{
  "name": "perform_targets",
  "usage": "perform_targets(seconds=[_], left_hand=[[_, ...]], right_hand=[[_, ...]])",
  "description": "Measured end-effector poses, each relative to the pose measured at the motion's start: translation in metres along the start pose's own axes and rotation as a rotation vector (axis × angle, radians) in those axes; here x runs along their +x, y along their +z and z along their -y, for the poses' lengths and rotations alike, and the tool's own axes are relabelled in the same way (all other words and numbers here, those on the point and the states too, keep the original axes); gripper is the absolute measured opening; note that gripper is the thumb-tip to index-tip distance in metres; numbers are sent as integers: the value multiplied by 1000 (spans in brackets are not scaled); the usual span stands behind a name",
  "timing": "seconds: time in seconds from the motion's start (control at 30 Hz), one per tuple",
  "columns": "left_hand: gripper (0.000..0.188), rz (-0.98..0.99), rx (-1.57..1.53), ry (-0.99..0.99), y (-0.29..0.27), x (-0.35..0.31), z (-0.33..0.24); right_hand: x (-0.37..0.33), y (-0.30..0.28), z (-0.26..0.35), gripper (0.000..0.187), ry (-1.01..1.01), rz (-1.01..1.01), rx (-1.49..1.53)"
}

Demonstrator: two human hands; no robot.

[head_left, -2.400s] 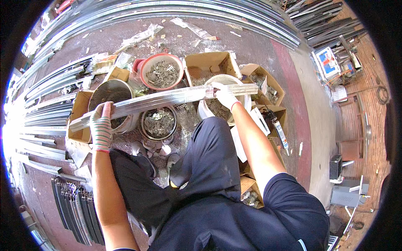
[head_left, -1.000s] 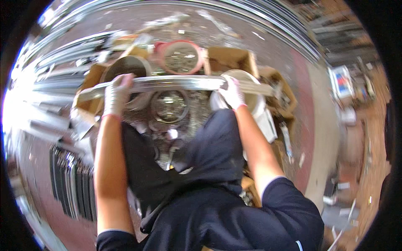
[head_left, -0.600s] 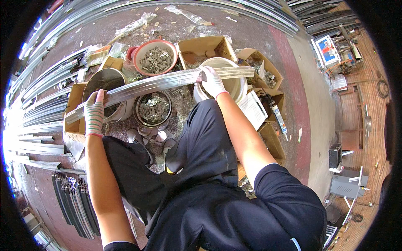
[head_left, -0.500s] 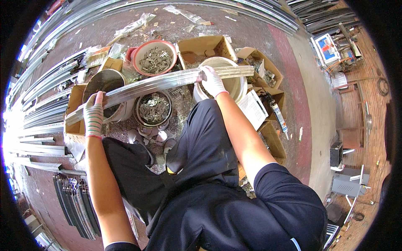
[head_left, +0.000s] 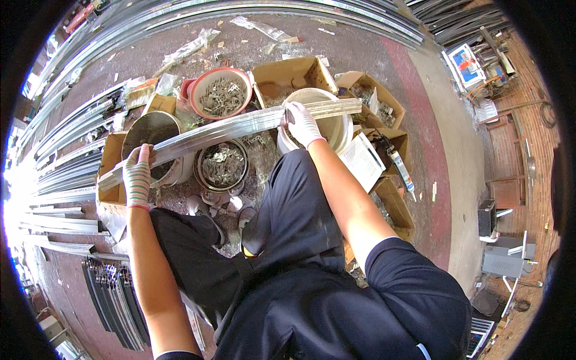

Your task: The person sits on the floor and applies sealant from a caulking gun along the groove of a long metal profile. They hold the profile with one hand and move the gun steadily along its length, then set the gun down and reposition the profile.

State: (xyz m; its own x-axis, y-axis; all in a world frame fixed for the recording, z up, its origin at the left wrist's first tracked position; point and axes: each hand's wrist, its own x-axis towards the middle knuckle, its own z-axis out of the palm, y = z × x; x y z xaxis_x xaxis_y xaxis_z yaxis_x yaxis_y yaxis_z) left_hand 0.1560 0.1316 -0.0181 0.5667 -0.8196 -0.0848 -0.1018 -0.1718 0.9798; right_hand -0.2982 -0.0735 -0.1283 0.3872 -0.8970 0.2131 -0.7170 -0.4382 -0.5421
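A long bundle of metal strips with a shiny, film-like middle slants across in front of me, its right end higher in the picture. My left hand, in a striped knit glove, is closed round the bundle near its left end. Toward the other end my right hand, gloved too, grips it from above. Below the bundle stand a deep bucket, a round tin of small metal pieces and a white bucket, each partly covered by it.
A red-rimmed tub holds more metal pieces, beside an open cardboard box. On the right lie a paper sheet and a sealant gun. Stacked metal profiles lie at lower left. Long profiles run along the far side.
The bundle and both hands sit slightly lower in the picture, and the whole view has shifted a little. Both hands keep their grip.
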Motion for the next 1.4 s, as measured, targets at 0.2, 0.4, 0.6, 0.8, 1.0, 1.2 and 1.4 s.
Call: perform_targets(seconds=[0.2,0.4,0.6,0.8,1.0,1.2,1.4], left_hand=[[26,0,44,28,0,1,3],[26,-7,45,16,-1,3,5],[25,3,21,-12,2,1,2],[26,0,54,6,3,-2,-4],[24,-1,41,16,5,-2,-3],[24,-12,31,8,4,0,0],[24,-19,5,-6,4,-1,-1]], right_hand=[[0,1,-3,62,-17,29,-13],[-2,0,0,54,-3,-51,-44],[-1,-1,1,61,1,-38,-71],[-1,1,0,61,6,-23,-59],[0,1,-1,64,-34,4,-33],[-1,0,-1,68,-11,15,29],[-6,2,0,71,84,-53,30]])
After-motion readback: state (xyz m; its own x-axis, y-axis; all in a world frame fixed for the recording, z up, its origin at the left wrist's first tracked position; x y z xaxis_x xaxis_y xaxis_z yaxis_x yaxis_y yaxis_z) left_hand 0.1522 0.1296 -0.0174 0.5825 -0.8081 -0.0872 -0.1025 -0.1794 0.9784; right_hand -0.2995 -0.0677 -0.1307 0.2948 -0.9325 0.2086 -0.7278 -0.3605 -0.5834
